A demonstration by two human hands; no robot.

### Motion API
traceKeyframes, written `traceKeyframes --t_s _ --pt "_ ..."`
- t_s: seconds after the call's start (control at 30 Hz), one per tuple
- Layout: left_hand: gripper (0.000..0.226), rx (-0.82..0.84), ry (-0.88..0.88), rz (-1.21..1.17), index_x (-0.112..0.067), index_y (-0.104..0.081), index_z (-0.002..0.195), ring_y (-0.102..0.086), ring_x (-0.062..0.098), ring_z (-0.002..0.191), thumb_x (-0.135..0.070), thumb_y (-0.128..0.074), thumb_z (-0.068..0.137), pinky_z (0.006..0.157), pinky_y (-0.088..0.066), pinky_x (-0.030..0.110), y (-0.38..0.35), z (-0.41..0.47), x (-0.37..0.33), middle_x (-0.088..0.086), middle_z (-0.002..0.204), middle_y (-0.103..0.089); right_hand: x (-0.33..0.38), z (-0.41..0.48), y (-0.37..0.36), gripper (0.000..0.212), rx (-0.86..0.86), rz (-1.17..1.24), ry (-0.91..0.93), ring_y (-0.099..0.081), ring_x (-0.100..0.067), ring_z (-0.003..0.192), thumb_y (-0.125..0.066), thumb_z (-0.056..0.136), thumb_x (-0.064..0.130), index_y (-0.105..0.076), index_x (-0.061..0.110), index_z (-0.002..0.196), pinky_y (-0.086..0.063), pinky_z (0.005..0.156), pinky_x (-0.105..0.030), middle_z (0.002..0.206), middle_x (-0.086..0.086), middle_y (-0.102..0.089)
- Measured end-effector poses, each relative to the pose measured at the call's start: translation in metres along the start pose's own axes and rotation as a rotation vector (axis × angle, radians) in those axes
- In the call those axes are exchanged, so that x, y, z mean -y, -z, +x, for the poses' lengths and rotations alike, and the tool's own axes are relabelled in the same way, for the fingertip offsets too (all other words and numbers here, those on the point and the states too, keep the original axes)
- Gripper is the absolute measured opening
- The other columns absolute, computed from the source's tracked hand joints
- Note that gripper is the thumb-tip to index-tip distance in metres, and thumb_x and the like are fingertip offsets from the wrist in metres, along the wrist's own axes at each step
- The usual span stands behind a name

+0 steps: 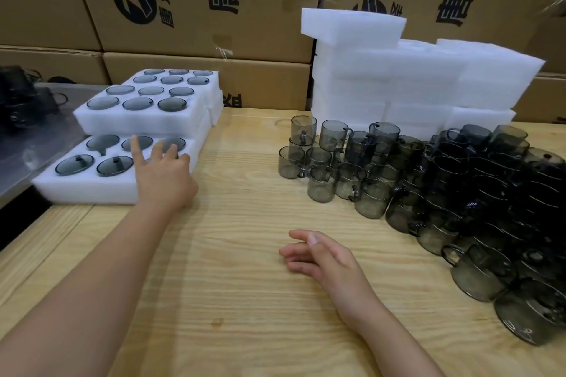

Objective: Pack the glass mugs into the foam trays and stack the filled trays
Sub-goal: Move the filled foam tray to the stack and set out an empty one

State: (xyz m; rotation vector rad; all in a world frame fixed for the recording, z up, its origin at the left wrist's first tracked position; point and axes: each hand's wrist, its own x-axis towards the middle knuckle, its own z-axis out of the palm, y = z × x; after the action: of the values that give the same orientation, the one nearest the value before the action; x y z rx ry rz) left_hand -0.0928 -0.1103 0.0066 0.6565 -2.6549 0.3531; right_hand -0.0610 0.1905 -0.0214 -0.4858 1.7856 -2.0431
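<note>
The right hand (318, 254) hangs loose and empty over the table's (245, 300) near middle. The left hand (165, 176), fingers spread, rests on the filled foam tray (92, 190) at the left edge. That tray seems finished; next, an empty tray (428, 76) from the far edge, then glass mugs (459, 180) by the right edge.

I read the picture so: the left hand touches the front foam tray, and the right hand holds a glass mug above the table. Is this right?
Not quite. The right hand holds nothing: it hangs open above the wooden table, apart from the loose glass mugs, as the head view shows. The left hand does touch the front foam tray.
</note>
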Motion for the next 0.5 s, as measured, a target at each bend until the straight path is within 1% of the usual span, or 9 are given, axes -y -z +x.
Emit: traceKeyframes --t_s 0.07,0.1,0.13,0.17,0.2,0.27,0.33,0.43,0.5 --pt "0.041 -0.018 0.051 -0.017 -0.009 -0.061 0.118 -0.026 0.031 0.139 -0.013 -0.053 0.078 0.106 0.021 0.055 0.004 -0.005 -0.018 0.014 0.145 -0.04 0.001 0.0 0.0 0.027 0.003 -0.004 0.001 -0.065 -0.018 0.088 -0.039 0.098 0.019 -0.063 0.008 0.105 -0.054 0.083 -0.029 0.095 -0.016 -0.071" --pt "0.043 -0.063 0.013 -0.086 -0.007 -0.06 0.118 -0.033 0.033 0.135 -0.011 -0.055 0.075 0.111 0.009 0.057 0.004 -0.011 -0.031 0.018 0.142 -0.043 0.001 -0.001 0.0 0.027 0.006 -0.007 0.003 -0.065 -0.018 0.088 -0.039 0.098 0.018 -0.063 0.007 0.105 -0.054 0.083 -0.029 0.095 -0.016 -0.07" --pt "0.045 -0.116 -0.062 -0.184 -0.005 -0.061 0.115 -0.046 0.035 0.124 -0.01 -0.056 0.071 0.111 -0.013 0.057 0.006 -0.02 -0.046 0.02 0.132 -0.052 0.001 -0.001 0.0 0.027 0.009 -0.01 0.006 -0.065 -0.017 0.088 -0.04 0.098 0.018 -0.063 0.007 0.105 -0.054 0.083 -0.029 0.095 -0.016 -0.07" --pt "0.045 -0.144 -0.141 -0.284 -0.004 -0.063 0.113 -0.057 0.036 0.109 -0.012 -0.054 0.07 0.102 -0.034 0.052 0.007 -0.03 -0.06 0.02 0.118 -0.061 0.002 -0.001 -0.001 0.026 0.014 -0.01 0.009 -0.065 -0.017 0.088 -0.04 0.098 0.017 -0.062 0.006 0.105 -0.054 0.083 -0.028 0.095 -0.016 -0.07" --pt "0.044 -0.121 -0.174 -0.381 -0.005 -0.064 0.114 -0.061 0.035 0.098 -0.013 -0.052 0.072 0.089 -0.044 0.046 0.007 -0.04 -0.072 0.016 0.106 -0.065 0.002 -0.002 -0.001 0.026 0.018 -0.011 0.013 -0.065 -0.017 0.088 -0.04 0.098 0.016 -0.062 0.005 0.106 -0.054 0.083 -0.028 0.094 -0.016 -0.07" --pt "0.039 0.027 -0.077 -0.505 -0.011 -0.062 0.118 -0.059 0.032 0.098 -0.014 -0.053 0.08 0.08 -0.045 0.039 0.004 -0.05 -0.085 0.01 0.101 -0.066 0.003 -0.002 -0.001 0.025 0.019 -0.03 0.016 -0.065 -0.017 0.088 -0.04 0.098 0.014 -0.062 0.006 0.106 -0.054 0.083 -0.028 0.092 -0.014 -0.07" --pt "0.034 0.093 0.021 -0.532 -0.013 -0.064 0.117 -0.053 0.03 0.106 -0.018 -0.054 0.085 0.085 -0.041 0.038 -0.004 -0.048 -0.083 0.008 0.109 -0.063 0.001 -0.003 -0.001 0.024 0.019 -0.083 0.018 -0.065 -0.016 0.088 -0.041 0.098 0.013 -0.063 0.008 0.105 -0.053 0.085 -0.029 0.091 -0.011 -0.071" --pt "0.033 0.11 0.014 -0.536 -0.019 -0.063 0.118 -0.045 0.026 0.117 -0.023 -0.052 0.087 0.096 -0.033 0.037 -0.013 -0.043 -0.078 0.003 0.122 -0.058 0.001 -0.006 -0.006 0.021 0.016 -0.179 0.024 -0.064 -0.015 0.088 -0.045 0.098 0.013 -0.066 0.015 0.1 -0.051 0.086 -0.03 0.091 -0.007 -0.072" --pt "0.034 0.13 -0.002 -0.555 -0.022 -0.06 0.121 -0.042 0.023 0.121 -0.025 -0.051 0.088 0.099 -0.03 0.035 -0.014 -0.039 -0.081 -0.001 0.127 -0.055 0.012 -0.004 -0.011 0.02 -0.004 -0.281 0.106 -0.064 -0.007 0.087 -0.049 0.097 0.017 -0.068 0.024 0.095 -0.05 0.082 -0.025 0.094 0.004 -0.072"
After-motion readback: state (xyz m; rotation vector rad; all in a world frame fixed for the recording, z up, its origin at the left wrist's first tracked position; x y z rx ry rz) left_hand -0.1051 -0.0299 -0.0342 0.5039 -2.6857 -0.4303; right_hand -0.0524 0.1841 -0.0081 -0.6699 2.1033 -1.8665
